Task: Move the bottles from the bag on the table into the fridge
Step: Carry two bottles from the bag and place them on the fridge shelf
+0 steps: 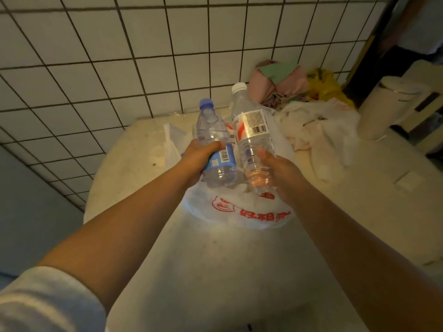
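My left hand (197,158) grips a clear water bottle with a blue cap and blue label (212,133) around its middle. My right hand (279,173) holds the lower part of a taller clear bottle with a white cap and red-and-white label (251,127). Both bottles are raised side by side just above a white plastic bag with red print (239,209), which lies crumpled on the pale table (215,259). What the bag still holds is hidden. No fridge is in view.
A tiled wall (143,56) rises behind the table. At the back right lie a white cloth or bag (318,130), pink and green fabric (278,77) and a yellow bag (323,85). A white lidded bin (388,104) stands to the right.
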